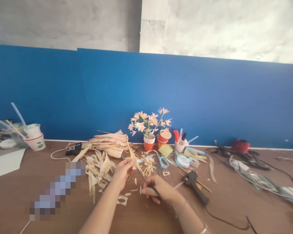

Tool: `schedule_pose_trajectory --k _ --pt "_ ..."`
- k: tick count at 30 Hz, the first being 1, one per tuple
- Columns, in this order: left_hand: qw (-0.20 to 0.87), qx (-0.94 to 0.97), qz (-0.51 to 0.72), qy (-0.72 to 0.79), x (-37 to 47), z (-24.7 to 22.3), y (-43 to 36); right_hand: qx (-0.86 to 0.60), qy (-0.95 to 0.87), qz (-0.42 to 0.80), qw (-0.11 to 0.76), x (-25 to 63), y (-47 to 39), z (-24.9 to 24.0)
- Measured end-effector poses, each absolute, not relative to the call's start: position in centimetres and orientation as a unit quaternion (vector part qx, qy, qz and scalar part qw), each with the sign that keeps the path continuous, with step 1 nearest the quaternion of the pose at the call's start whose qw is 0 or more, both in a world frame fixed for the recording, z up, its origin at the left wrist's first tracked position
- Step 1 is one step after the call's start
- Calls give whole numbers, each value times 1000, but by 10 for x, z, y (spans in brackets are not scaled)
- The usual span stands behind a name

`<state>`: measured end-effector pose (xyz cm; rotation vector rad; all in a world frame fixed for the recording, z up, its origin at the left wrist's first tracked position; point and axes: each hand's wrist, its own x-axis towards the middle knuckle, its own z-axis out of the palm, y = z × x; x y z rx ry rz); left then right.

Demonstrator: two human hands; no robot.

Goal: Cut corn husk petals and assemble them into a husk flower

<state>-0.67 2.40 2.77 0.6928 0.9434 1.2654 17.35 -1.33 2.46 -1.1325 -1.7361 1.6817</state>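
My left hand pinches a long, pale dried corn husk strip between thumb and fingers, its tip pointing up. My right hand is closed around dark scissors, whose blades reach the lower part of the strip. Whether the blades are apart cannot be made out. Small cut husk pieces lie on the brown table below my hands. To the left are crumpled husk scraps and, behind them, a stack of husks.
Pale handmade flowers stand in a red-and-white paper cup at the back. A black glue gun with a trailing cord lies right of my right hand. Blue ribbon is behind it. A blue partition bounds the table.
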Motion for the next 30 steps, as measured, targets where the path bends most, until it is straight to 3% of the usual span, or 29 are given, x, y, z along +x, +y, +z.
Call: schedule_pose_trajectory --k 30 --pt "599 381 552 437 -6 23 27 -401 -647 611 217 177 -12 23"
